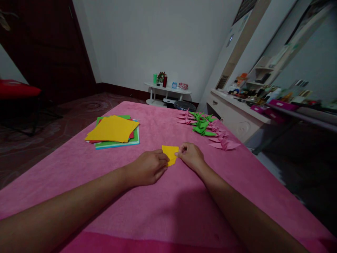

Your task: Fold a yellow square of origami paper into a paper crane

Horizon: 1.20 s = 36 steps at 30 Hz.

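Observation:
A small folded piece of yellow paper [170, 153] lies on the pink cloth [158, 126], between my two hands. My left hand [151, 166] rests on the cloth, its fingers together and pressed over the paper's left and lower edge. From the other side, my right hand [191, 156] pinches the paper's right edge between thumb and curled fingers. The paper's lower left part is hidden under my left fingers.
To the left sits a stack of coloured paper [113, 130], yellow on top. Several pink and green folded paper cranes [202, 126] stand at the right. Beyond are a low white table [168, 87] and a cluttered dresser [242, 112].

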Each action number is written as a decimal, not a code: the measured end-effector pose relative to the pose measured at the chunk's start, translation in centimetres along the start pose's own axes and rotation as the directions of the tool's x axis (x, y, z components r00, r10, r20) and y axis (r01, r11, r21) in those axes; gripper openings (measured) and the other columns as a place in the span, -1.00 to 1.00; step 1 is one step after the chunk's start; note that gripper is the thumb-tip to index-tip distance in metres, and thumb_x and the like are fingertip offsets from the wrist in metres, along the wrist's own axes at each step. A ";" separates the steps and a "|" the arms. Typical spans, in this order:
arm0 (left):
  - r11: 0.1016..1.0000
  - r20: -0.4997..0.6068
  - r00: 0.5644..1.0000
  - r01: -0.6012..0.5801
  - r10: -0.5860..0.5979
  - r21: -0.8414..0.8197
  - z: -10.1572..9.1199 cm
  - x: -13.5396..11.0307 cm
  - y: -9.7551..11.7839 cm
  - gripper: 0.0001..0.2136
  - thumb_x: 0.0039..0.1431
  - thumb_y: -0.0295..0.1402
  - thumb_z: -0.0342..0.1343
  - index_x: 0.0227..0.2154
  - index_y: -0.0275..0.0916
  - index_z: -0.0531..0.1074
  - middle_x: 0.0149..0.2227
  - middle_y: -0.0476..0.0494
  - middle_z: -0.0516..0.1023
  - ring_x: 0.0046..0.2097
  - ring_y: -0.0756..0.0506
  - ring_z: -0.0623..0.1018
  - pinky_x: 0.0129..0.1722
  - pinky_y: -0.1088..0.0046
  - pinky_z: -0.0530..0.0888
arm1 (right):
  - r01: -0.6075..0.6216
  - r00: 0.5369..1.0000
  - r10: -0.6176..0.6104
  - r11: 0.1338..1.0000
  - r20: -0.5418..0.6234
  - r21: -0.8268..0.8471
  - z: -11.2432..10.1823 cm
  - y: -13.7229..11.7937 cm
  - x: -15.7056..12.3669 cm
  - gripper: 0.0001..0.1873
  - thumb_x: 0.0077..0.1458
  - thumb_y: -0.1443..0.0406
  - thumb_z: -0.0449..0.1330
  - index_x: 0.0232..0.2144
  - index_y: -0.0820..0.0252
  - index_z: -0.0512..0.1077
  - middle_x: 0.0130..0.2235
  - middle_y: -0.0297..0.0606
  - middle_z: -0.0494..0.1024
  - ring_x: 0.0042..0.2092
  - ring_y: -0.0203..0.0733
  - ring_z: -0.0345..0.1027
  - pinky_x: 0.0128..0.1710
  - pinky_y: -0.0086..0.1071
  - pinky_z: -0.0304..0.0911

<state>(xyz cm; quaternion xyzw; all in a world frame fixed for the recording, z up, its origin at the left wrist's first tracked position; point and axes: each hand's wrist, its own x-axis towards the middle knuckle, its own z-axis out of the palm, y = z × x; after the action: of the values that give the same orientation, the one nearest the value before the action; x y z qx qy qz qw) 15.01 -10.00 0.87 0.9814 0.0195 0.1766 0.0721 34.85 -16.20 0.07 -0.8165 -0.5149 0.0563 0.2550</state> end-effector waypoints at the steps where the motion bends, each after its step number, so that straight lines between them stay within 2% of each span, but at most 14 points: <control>1: 1.000 0.000 1.000 0.004 -0.004 -0.003 0.0 0.0 0.1 -0.79 0.20 -0.40 -0.10 -0.25 -0.30 0.44 -0.25 -0.22 0.50 -0.16 -0.10 0.44 -0.16 0.38 0.39 | -0.011 1.000 0.011 1.000 0.012 0.016 0.0 0.1 0.1 -0.87 -0.20 0.25 0.29 -0.57 0.14 0.41 -0.50 -0.39 0.47 -0.46 -0.32 0.29 -0.51 -0.48 0.01; 5: 1.000 0.000 1.000 0.026 -0.026 0.002 0.0 0.1 0.4 -0.80 0.19 -0.40 -0.08 -0.28 -0.30 0.44 -0.26 -0.20 0.49 -0.16 -0.10 0.44 -0.16 0.39 0.39 | -0.043 0.999 0.041 0.997 0.024 0.071 0.5 0.4 0.7 -0.84 -0.21 0.32 0.28 -0.47 0.14 0.40 -0.45 -0.40 0.49 -0.44 -0.34 0.31 -0.49 -0.49 0.05; 8: 0.999 -0.008 0.999 0.042 -0.042 0.014 0.1 0.2 0.6 -0.80 0.20 -0.40 -0.09 -0.29 -0.29 0.44 -0.29 -0.19 0.49 -0.16 -0.10 0.43 -0.15 0.38 0.38 | -0.050 0.999 0.050 0.996 0.005 0.069 0.9 0.5 1.3 -0.69 -0.24 0.34 0.30 -0.32 0.11 0.41 -0.35 -0.39 0.51 -0.38 -0.32 0.34 -0.46 -0.48 0.08; 10: 0.998 -0.010 0.999 0.049 -0.049 0.025 0.2 0.2 0.8 -0.79 0.21 -0.38 -0.10 -0.30 -0.29 0.45 -0.30 -0.18 0.49 -0.17 -0.10 0.43 -0.15 0.37 0.38 | -0.049 0.998 0.047 0.996 0.031 0.072 1.0 0.6 1.8 -0.59 -0.27 0.36 0.32 -0.25 0.10 0.41 -0.30 -0.37 0.52 -0.36 -0.32 0.34 -0.45 -0.48 0.09; 16: 0.999 -0.046 0.999 0.027 -0.025 0.040 0.0 0.3 1.1 -0.77 0.23 -0.29 -0.09 -0.31 -0.27 0.45 -0.33 -0.18 0.49 -0.21 -0.09 0.45 -0.20 0.39 0.40 | -0.048 0.992 0.037 0.994 0.117 0.100 0.4 0.5 3.1 -0.69 -0.47 0.38 0.39 -0.50 0.14 0.48 -0.51 -0.46 0.47 -0.50 -0.38 0.28 -0.52 -0.52 0.06; 20: 0.999 -0.079 0.997 0.011 -0.008 0.037 0.2 0.4 1.0 -0.77 0.23 -0.29 -0.09 -0.29 -0.26 0.45 -0.33 -0.18 0.49 -0.22 -0.08 0.45 -0.21 0.40 0.42 | -0.048 0.992 0.035 0.993 0.119 0.106 0.2 0.6 2.8 -0.74 -0.49 0.33 0.40 -0.59 0.16 0.46 -0.57 -0.44 0.44 -0.54 -0.37 0.23 -0.54 -0.50 0.04; 30: 0.999 -0.107 0.994 0.014 -0.011 0.029 0.3 0.2 1.1 -0.75 0.24 -0.30 -0.11 -0.28 -0.25 0.46 -0.33 -0.19 0.50 -0.21 -0.08 0.46 -0.20 0.40 0.44 | -0.041 0.998 0.032 0.974 0.045 0.221 1.0 0.6 1.9 -0.82 -0.41 0.35 0.34 -0.58 0.16 0.46 -0.57 -0.44 0.42 -0.53 -0.36 0.21 -0.55 -0.49 -0.02; 36: 0.998 -0.102 0.993 0.058 -0.059 -0.010 0.5 -0.1 0.9 -0.78 0.22 -0.30 -0.06 -0.26 -0.25 0.47 -0.28 -0.19 0.52 -0.18 -0.09 0.46 -0.18 0.39 0.44 | -0.028 0.994 -0.019 0.909 0.107 0.416 1.8 0.2 1.5 -0.91 -0.35 0.41 0.28 -0.61 0.23 0.47 -0.59 -0.41 0.46 -0.53 -0.35 0.27 -0.55 -0.52 0.09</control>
<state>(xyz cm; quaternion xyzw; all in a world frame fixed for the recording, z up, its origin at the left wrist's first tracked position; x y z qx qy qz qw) 15.10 -10.97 0.55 0.9699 0.0512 0.2243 0.0798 35.08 -14.28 -1.32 -0.7403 -0.5022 0.2096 0.3949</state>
